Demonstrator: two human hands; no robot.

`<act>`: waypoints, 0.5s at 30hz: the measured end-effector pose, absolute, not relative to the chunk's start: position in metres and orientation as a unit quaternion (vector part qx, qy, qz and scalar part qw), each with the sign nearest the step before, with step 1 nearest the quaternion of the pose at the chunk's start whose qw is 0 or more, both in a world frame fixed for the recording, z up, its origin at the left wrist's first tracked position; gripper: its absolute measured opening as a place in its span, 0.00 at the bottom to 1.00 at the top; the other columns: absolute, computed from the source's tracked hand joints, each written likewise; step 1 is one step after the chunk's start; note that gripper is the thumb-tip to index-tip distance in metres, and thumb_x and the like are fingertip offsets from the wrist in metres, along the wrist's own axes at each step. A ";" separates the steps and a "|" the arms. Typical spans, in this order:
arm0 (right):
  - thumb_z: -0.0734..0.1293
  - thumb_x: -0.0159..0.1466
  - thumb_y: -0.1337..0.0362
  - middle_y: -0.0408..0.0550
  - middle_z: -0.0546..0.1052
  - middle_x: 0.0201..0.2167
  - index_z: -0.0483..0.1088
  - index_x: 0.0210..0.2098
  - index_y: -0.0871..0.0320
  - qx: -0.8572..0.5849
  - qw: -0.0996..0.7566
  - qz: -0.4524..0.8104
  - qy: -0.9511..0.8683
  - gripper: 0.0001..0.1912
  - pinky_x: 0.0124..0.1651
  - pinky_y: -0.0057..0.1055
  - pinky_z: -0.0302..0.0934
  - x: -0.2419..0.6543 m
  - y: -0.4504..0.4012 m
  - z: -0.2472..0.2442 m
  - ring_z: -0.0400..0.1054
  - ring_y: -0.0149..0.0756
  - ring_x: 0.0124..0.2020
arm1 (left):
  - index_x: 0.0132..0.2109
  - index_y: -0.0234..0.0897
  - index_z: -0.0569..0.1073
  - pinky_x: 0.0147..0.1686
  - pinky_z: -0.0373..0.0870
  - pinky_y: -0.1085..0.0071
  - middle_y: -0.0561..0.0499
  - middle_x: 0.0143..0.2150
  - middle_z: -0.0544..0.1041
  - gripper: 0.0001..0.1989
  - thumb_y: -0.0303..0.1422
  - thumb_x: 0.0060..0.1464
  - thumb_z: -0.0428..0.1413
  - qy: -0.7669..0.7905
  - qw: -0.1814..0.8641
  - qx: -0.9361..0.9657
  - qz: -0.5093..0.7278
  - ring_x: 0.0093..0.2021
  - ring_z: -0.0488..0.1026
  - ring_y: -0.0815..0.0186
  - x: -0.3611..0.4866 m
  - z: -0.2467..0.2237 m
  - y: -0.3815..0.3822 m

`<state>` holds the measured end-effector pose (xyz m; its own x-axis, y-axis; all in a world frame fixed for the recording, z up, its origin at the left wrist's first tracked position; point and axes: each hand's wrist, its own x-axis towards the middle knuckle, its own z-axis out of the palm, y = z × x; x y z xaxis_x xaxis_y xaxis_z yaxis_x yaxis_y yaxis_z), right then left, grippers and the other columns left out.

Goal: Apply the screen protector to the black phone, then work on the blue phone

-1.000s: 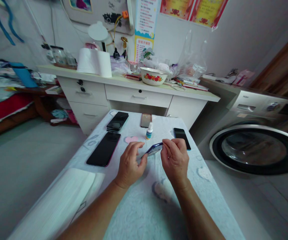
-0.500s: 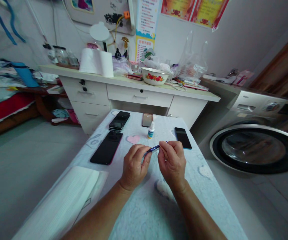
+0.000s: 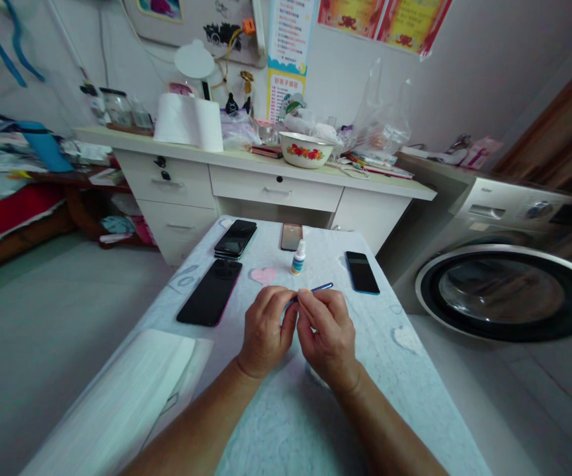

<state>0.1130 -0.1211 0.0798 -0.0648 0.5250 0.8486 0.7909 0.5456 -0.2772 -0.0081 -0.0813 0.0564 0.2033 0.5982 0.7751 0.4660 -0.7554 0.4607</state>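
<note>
A slim, shiny blue pen-like tool [image 3: 323, 287] is held low over the table between my two hands; its exact kind does not show. My left hand [image 3: 268, 328] is closed in a pinch on its left end. The fingers of my right hand [image 3: 329, 335] are closed round its middle, against the left fingertips, and hide much of it. Its blue right end sticks out beyond them. Just behind my hands stands a small white bottle [image 3: 298, 259] with a blue and yellow label.
On the cloth-covered table [image 3: 276, 423] lie a large black phone [image 3: 210, 292], stacked phones [image 3: 236, 238], a small phone [image 3: 291, 236] and a blue-edged phone [image 3: 362, 272]. A white sheet roll [image 3: 117, 403] is at front left. Behind is a desk [image 3: 166, 178]; a washing machine [image 3: 504, 284] stands right.
My right hand has slid left along the blue tool until its fingers meet those of my left hand. More of the tool's right end now shows. My left hand has hardly moved.
</note>
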 end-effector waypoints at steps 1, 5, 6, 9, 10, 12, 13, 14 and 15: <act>0.62 0.62 0.75 0.50 0.68 0.37 0.67 0.52 0.56 -0.457 0.505 -0.129 -0.720 0.20 0.38 0.30 0.69 0.113 -0.121 0.080 0.67 0.33 0.37 | 0.44 0.37 0.68 0.42 0.71 0.69 0.47 0.39 0.73 0.07 0.28 0.59 0.48 0.344 0.064 0.775 0.527 0.42 0.70 0.64 -0.008 0.056 -0.081; 0.62 0.62 0.75 0.49 0.68 0.37 0.67 0.52 0.56 -0.458 0.504 -0.135 -0.720 0.19 0.37 0.30 0.69 0.116 -0.121 0.080 0.67 0.33 0.37 | 0.44 0.37 0.68 0.42 0.71 0.69 0.47 0.39 0.72 0.07 0.27 0.59 0.49 0.339 0.064 0.777 0.526 0.43 0.70 0.65 -0.008 0.055 -0.081; 0.62 0.62 0.75 0.49 0.68 0.37 0.68 0.51 0.55 -0.459 0.505 -0.138 -0.718 0.19 0.37 0.30 0.69 0.118 -0.121 0.080 0.67 0.33 0.37 | 0.44 0.37 0.68 0.42 0.71 0.69 0.48 0.39 0.72 0.07 0.27 0.59 0.49 0.339 0.064 0.777 0.526 0.42 0.70 0.65 -0.008 0.055 -0.081; 0.62 0.61 0.75 0.48 0.68 0.36 0.69 0.50 0.55 -0.463 0.513 -0.142 -0.709 0.19 0.36 0.30 0.69 0.122 -0.120 0.082 0.68 0.32 0.35 | 0.44 0.37 0.68 0.42 0.71 0.69 0.48 0.39 0.72 0.07 0.28 0.59 0.50 0.340 0.065 0.778 0.525 0.42 0.70 0.65 -0.007 0.054 -0.080; 0.62 0.60 0.75 0.48 0.68 0.36 0.69 0.49 0.55 -0.465 0.515 -0.142 -0.706 0.19 0.36 0.30 0.69 0.124 -0.119 0.083 0.68 0.32 0.35 | 0.44 0.38 0.68 0.42 0.71 0.69 0.48 0.39 0.72 0.06 0.28 0.59 0.50 0.340 0.064 0.777 0.525 0.41 0.70 0.65 -0.007 0.054 -0.080; 0.63 0.60 0.75 0.48 0.68 0.35 0.70 0.48 0.55 -0.470 0.521 -0.144 -0.698 0.18 0.36 0.30 0.69 0.125 -0.119 0.084 0.68 0.32 0.35 | 0.44 0.38 0.68 0.42 0.71 0.68 0.48 0.38 0.72 0.06 0.28 0.59 0.50 0.340 0.062 0.776 0.528 0.41 0.70 0.65 -0.006 0.054 -0.080; 0.63 0.60 0.75 0.47 0.68 0.35 0.70 0.47 0.55 -0.472 0.523 -0.145 -0.695 0.18 0.36 0.30 0.69 0.125 -0.119 0.085 0.68 0.32 0.35 | 0.44 0.38 0.68 0.42 0.71 0.69 0.48 0.38 0.72 0.06 0.28 0.59 0.50 0.341 0.060 0.775 0.529 0.41 0.71 0.65 -0.006 0.054 -0.080; 0.63 0.60 0.75 0.47 0.68 0.35 0.70 0.47 0.55 -0.475 0.525 -0.145 -0.692 0.17 0.36 0.30 0.69 0.125 -0.119 0.085 0.68 0.32 0.35 | 0.44 0.38 0.68 0.42 0.71 0.69 0.48 0.38 0.72 0.06 0.28 0.59 0.50 0.342 0.059 0.775 0.529 0.41 0.71 0.65 -0.006 0.053 -0.080; 0.63 0.60 0.74 0.47 0.68 0.35 0.70 0.47 0.55 -0.476 0.526 -0.145 -0.690 0.17 0.36 0.30 0.69 0.125 -0.119 0.085 0.68 0.32 0.34 | 0.44 0.38 0.68 0.42 0.71 0.69 0.48 0.38 0.72 0.06 0.29 0.59 0.50 0.343 0.057 0.774 0.529 0.41 0.71 0.65 -0.006 0.053 -0.080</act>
<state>0.1248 -0.1188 0.0851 0.0065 0.5045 0.8634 0.8096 0.5042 -0.3007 -0.0057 -0.0795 0.0532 0.2061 0.5913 0.7797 0.4707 -0.7584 0.4508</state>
